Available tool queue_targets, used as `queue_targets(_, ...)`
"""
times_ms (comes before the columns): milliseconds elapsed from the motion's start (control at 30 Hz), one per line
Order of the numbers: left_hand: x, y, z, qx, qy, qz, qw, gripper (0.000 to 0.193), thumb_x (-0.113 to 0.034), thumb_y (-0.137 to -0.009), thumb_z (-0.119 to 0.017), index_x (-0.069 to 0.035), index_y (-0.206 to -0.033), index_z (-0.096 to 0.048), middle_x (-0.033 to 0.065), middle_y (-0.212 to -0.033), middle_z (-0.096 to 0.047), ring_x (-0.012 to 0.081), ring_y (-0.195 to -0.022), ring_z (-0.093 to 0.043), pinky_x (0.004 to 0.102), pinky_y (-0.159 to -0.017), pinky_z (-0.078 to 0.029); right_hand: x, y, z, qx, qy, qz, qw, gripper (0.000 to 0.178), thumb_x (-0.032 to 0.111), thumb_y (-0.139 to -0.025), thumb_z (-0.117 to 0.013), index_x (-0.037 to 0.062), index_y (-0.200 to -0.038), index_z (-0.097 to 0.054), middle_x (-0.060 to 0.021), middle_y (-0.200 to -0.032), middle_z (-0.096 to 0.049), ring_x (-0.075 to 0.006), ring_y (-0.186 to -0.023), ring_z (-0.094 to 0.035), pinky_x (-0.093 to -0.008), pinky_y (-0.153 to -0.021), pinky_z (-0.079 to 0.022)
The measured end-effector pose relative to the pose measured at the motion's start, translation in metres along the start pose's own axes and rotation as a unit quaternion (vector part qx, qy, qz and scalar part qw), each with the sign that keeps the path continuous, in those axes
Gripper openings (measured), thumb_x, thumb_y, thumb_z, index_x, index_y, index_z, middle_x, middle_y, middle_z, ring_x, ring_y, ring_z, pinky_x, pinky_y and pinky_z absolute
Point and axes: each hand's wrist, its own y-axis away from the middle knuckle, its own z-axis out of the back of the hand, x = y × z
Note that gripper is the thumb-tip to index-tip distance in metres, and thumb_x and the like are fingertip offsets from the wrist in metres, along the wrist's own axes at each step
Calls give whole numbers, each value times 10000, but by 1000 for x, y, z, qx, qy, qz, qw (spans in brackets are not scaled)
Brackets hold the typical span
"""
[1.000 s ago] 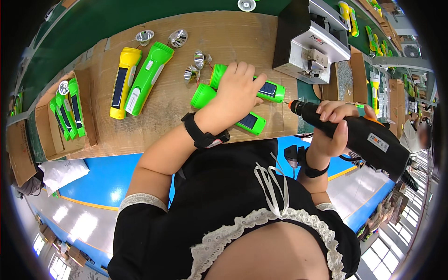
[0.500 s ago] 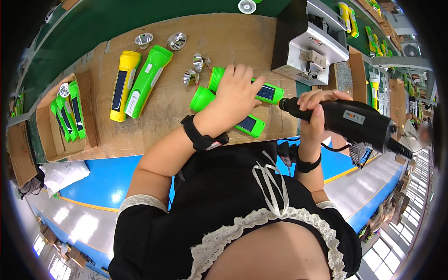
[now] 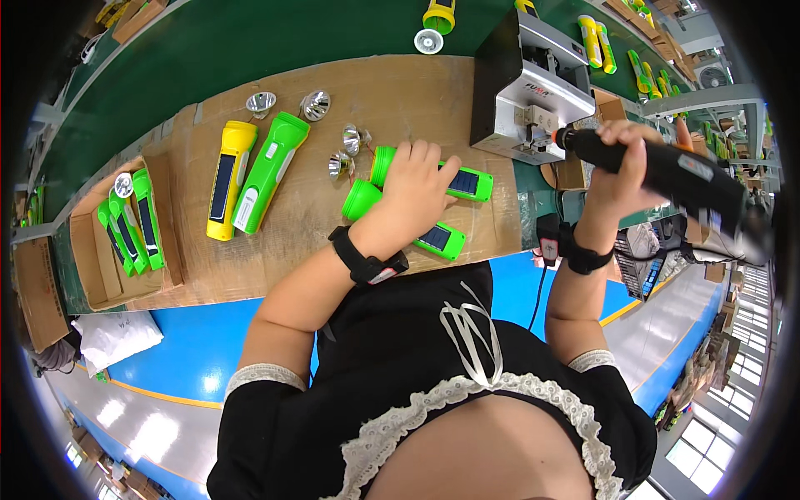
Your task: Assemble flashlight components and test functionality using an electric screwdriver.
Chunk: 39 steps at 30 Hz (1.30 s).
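My left hand (image 3: 415, 193) lies over two green flashlights, its fingers curled round the upper flashlight (image 3: 472, 182). The lower flashlight (image 3: 362, 200) rests beneath that hand, partly covered. Each has a dark solar panel, and their loose silver reflectors (image 3: 340, 165) lie by the heads. In my right hand (image 3: 623, 171) is a black electric screwdriver (image 3: 685, 177), its fingers wrapped round the body. The orange-ringed tip is at the front of a black and silver screw feeder (image 3: 533, 104); whether it touches cannot be seen.
A yellow flashlight (image 3: 223, 187) and a green one (image 3: 271, 171) lie on the cardboard sheet (image 3: 308, 225), left of my hands. An open carton (image 3: 108, 287) at far left holds several green flashlights. A yellow flashlight (image 3: 439, 15) lies at the back edge. Cables hang near my right wrist.
My right hand has lifted the screwdriver away from the upper flashlight's end, rightward and up to the screw feeder. My left hand stays on the flashlights. The whole view has shifted slightly.
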Motion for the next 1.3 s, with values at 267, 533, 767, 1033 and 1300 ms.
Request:
queue_targets(267,-1,2,-1,-18,-14,-2,1000,505,-333,-664,-731,-102,-1077,-554,110,-915,-506,287,-928,-478,397,-828,-371,-9,-11,-10,13,93,-103,990,523,-33,-819,-552,-87,-1273,-297,-99,-658,-553,-158,-560,-543,-304,-602,-490)
queue_targets(533,-1,3,-3,-25,-14,-5,1000,496,-317,-672,-722,-104,-1087,-553,105,-919,-502,278,-923,-475,389,-822,-368,20,27,-13,31,-65,-129,989,569,46,-822,-570,28,-1297,-257,-115,-698,-504,-203,-569,-512,-349,-569,-474)
queue_targets(767,-1,3,1,2,-20,11,1000,496,-289,-668,-728,-103,-1094,-555,100,-917,-499,274,-929,-475,384,-821,-365,11,48,-20,38,-73,-152,985,534,17,-842,-568,68,-1275,-260,-115,-731,-514,-198,-604,-522,-366,-601,-482)
queue_targets(1033,-1,4,-3,-20,-18,-2,1000,506,-285,-657,-737,-99,-1091,-553,102,-922,-500,272,-930,-476,379,-815,-366,4,53,-23,56,-63,-163,983,481,-29,-843,-548,45,-1229,-272,-112,-725,-515,-191,-604,-523,-348,-607,-486)
queue_targets(1300,-1,4,-1,7,-14,12,1000,517,-290,-656,-736,-95,-1095,-544,103,-918,-508,273,-920,-480,378,-802,-368,-7,50,-28,56,-46,-215,974,404,-69,-840,-527,7,-1168,-303,-104,-690,-514,-174,-584,-514,-331,-601,-480)
